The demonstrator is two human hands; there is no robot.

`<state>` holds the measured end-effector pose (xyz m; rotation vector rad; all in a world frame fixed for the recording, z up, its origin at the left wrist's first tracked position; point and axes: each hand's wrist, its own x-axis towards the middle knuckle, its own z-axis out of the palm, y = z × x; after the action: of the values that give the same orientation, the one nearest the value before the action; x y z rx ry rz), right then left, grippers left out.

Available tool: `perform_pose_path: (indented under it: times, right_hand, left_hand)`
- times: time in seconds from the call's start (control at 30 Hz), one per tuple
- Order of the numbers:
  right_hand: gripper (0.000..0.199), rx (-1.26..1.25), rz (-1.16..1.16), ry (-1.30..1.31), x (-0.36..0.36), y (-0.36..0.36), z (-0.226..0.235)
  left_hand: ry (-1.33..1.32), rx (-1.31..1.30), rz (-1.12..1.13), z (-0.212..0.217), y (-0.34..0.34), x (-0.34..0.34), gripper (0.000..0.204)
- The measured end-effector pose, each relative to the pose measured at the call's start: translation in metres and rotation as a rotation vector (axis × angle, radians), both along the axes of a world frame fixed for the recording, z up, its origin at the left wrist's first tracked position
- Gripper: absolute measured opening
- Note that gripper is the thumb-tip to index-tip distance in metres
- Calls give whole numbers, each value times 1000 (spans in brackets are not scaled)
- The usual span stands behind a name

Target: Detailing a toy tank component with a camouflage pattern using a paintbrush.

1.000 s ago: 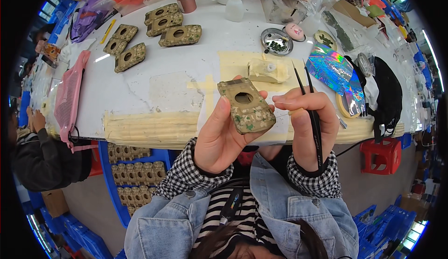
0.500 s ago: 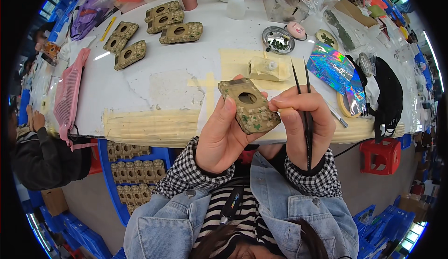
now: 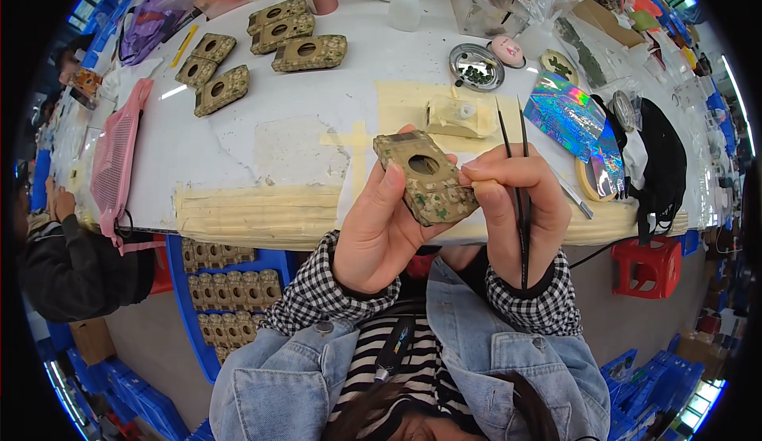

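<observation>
My left hand [image 3: 371, 231] holds a camouflage-patterned model tank hull [image 3: 425, 181] with a round hole in its top, tilted above the table's front edge. My right hand [image 3: 520, 207] keeps a pair of black tweezers [image 3: 525, 211] in its grip, tips pointing away from me. Its thumb and forefinger pinch together at the hull's right side; whatever small thing sits between them is too small to make out. Just beyond the hands, a tape-covered block [image 3: 460, 116] with a white knob rests on masking tape.
Several matching hulls [image 3: 309, 53] lie at the back left, more in a blue crate [image 3: 194, 314] below. A round dish [image 3: 476, 67] of small dark green pieces, an iridescent sheet [image 3: 565, 115] and a black cloth [image 3: 660, 155] are on the right. A pink mesh bag [image 3: 121, 159] hangs over the left edge.
The hull has tipped very slightly in my left hand. Both hands stay in almost the same place, and the tweezers are still held in the right one.
</observation>
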<state>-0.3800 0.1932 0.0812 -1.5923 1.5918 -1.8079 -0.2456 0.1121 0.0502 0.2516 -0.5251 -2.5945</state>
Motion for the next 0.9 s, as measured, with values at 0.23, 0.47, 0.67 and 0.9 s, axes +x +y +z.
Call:
perform_pose_path:
  times: [0.23, 0.47, 0.67, 0.9]
  right_hand:
    - [10, 14, 31, -147, 0, -3, 1]
    - [6, -41, -286, 141, -38, -23, -8]
    - [12, 4, -429, 595, -58, -43, -21]
    - [20, 88, -334, 502, -59, -31, -17]
  left_hand:
    - [-8, -10, 9, -2, -3, 0, 52]
    - [21, -23, 73, -8, -8, 7, 57]
    - [190, 58, 153, -19, -14, 14, 64]
    - [243, 77, 183, -18, -19, 19, 70]
